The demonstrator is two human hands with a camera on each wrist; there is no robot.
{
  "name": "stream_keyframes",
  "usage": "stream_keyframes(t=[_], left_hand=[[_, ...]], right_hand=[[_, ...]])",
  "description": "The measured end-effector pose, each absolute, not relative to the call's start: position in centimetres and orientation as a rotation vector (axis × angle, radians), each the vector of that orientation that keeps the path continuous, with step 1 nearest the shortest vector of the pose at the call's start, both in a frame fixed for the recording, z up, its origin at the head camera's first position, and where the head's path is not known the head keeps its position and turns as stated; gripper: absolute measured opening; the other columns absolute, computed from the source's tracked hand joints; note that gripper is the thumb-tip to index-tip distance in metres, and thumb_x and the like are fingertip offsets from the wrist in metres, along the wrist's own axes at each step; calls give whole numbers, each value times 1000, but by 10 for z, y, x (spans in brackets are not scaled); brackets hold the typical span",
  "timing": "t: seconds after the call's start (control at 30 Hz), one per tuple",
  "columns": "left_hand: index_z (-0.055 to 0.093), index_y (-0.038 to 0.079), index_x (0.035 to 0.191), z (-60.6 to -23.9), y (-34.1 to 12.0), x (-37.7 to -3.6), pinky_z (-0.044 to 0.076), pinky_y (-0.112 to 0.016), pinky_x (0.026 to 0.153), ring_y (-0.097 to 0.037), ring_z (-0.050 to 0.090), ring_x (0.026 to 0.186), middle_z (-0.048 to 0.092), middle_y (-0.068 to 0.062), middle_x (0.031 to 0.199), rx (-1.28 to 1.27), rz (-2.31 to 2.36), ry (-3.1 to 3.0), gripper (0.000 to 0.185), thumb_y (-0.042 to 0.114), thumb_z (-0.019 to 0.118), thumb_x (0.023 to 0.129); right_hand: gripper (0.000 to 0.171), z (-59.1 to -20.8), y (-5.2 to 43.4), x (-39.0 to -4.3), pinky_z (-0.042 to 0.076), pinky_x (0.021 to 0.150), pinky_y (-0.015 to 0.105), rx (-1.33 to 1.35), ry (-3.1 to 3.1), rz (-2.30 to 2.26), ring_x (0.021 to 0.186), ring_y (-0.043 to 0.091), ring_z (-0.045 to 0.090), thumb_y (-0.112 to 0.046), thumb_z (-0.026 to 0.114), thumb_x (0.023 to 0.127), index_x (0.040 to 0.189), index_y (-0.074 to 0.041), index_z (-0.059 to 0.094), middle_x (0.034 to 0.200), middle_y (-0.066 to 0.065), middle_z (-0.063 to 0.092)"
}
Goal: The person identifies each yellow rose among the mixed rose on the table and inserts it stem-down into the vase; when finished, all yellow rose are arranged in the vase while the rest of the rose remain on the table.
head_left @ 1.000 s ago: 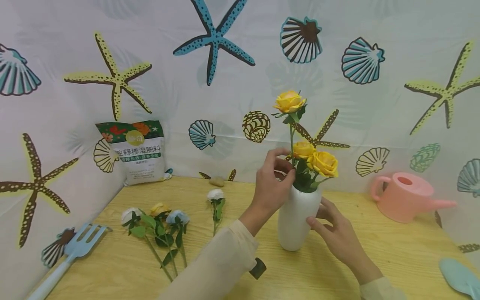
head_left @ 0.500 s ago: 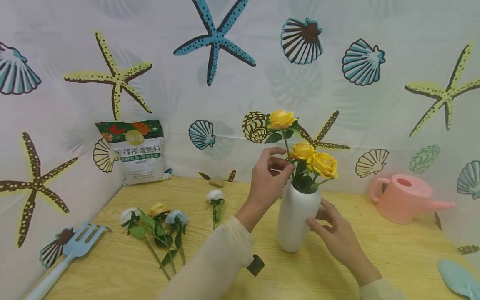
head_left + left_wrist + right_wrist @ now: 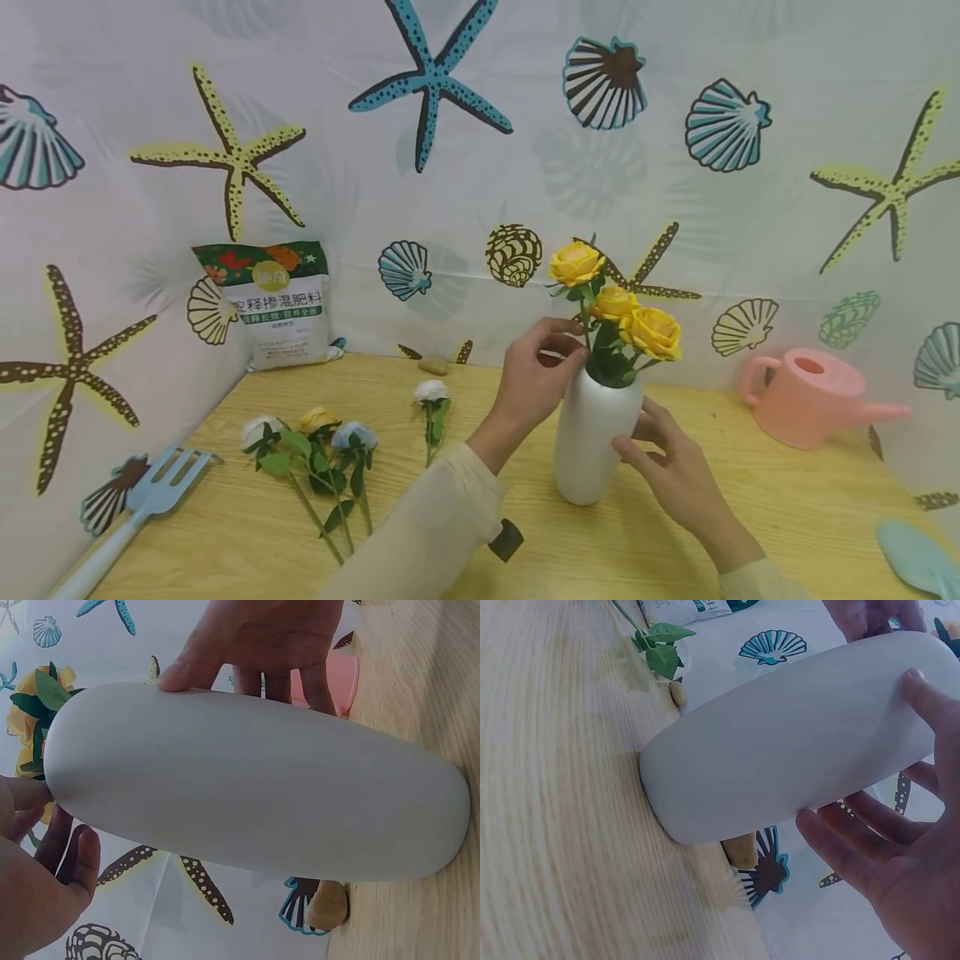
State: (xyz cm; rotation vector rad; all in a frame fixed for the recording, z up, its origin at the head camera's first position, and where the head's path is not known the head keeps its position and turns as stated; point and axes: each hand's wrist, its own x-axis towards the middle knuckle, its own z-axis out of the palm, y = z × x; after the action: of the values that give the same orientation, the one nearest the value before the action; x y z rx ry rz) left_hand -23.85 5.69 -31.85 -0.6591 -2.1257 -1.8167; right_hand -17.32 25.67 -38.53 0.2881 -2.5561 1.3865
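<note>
My left hand pinches a yellow rose's green stem at the white ceramic vase; my right hand cups it, fingers relaxed.

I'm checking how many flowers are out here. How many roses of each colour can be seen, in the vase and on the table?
Yellow roses in the white vase: 3
Yellow rose on the table: 1
White roses on the table: 2
Blue rose on the table: 1
Total: 7 roses
</note>
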Motion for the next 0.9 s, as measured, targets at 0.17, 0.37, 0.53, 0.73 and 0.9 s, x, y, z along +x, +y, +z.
stream_keyframes(t=[0.17,0.37,0.53,0.73,0.9], left_hand=[[71,8,111,-322,48,-238,53,-26,81,-14,63,96,72,-7,106,-658,-1803,-2172,18,16,68,95],[72,8,107,-329,33,-236,56,-33,82,-19,65,97,72,-9,103,-669,-1786,-2156,13,13,68,95],[72,8,106,-335,14,-231,56,-32,81,-20,65,96,71,-10,102,-658,-1791,-2137,12,11,69,95],[72,4,103,-344,-15,-222,57,-27,76,-19,65,90,70,-13,99,-614,-1818,-2104,10,7,70,94],[72,8,100,-357,-44,-210,54,-23,71,-17,63,82,69,-9,95,-491,-1800,-2215,6,7,69,95]], right_hand=[[62,-385,255,-173,59,90,34,288,-2570,1368,122,35,61,-25,64,101,155,-19,36,135,21,62],[62,-387,255,-173,56,87,23,291,-2577,1333,118,21,62,-27,64,101,155,-19,37,135,19,62],[61,-386,257,-171,55,85,19,298,-2567,1333,110,-3,57,-25,64,100,155,-20,37,134,19,63],[61,-386,257,-171,58,87,24,290,-2578,1331,106,-14,52,-25,64,100,155,-18,37,135,20,62],[63,-385,255,-171,59,91,38,278,-2597,1317,118,15,61,-26,64,101,156,-17,35,137,21,61]])
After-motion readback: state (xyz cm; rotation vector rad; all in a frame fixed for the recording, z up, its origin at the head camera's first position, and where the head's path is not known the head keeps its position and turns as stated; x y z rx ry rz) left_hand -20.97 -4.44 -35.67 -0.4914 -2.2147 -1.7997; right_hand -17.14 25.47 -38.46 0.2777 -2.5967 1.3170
